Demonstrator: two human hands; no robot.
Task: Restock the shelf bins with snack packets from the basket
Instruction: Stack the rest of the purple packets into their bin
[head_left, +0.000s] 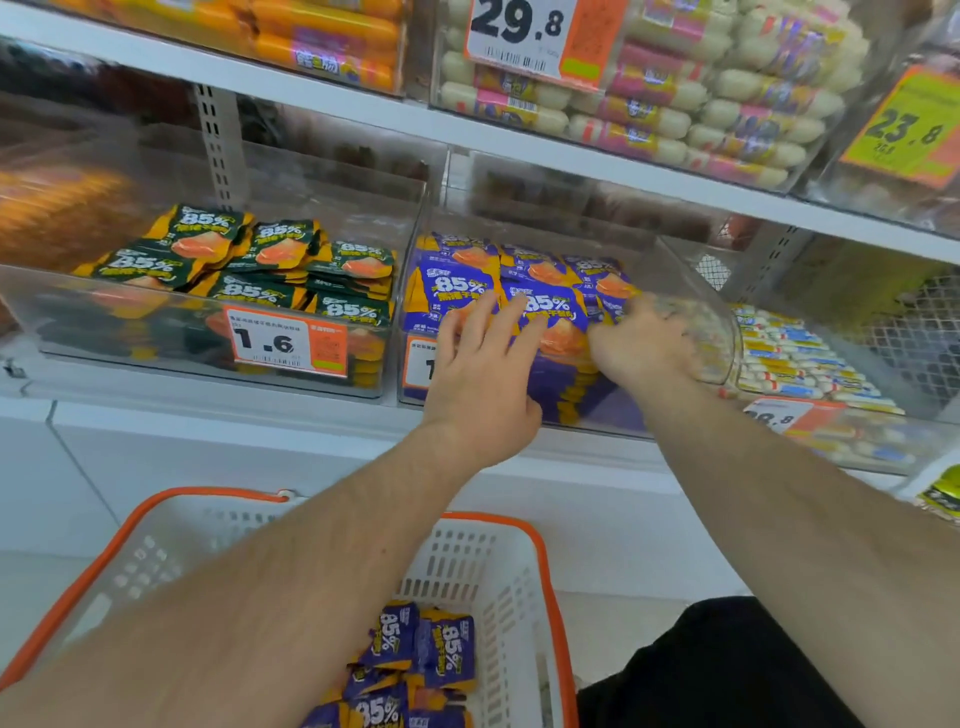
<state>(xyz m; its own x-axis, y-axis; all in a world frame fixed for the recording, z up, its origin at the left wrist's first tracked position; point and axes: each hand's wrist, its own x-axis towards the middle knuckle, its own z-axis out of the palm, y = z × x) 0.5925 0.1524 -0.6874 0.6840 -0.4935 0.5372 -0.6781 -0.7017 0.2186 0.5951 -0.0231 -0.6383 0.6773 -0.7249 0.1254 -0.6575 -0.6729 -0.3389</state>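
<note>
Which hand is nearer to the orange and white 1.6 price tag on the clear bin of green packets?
Left. The left hand rests on the purple packets in the next bin, just right of the 1.6 price tag. The right hand lies farther right, at that bin's far side.

Your basket is white lattice plastic with an orange rim. Its packets are purple with white "85%" print and orange corners, matching those in the clear bin ahead. The neighbouring bin's packets are dark green and orange. Price tags are white and orange with black numerals. Your shelf is white.
</note>
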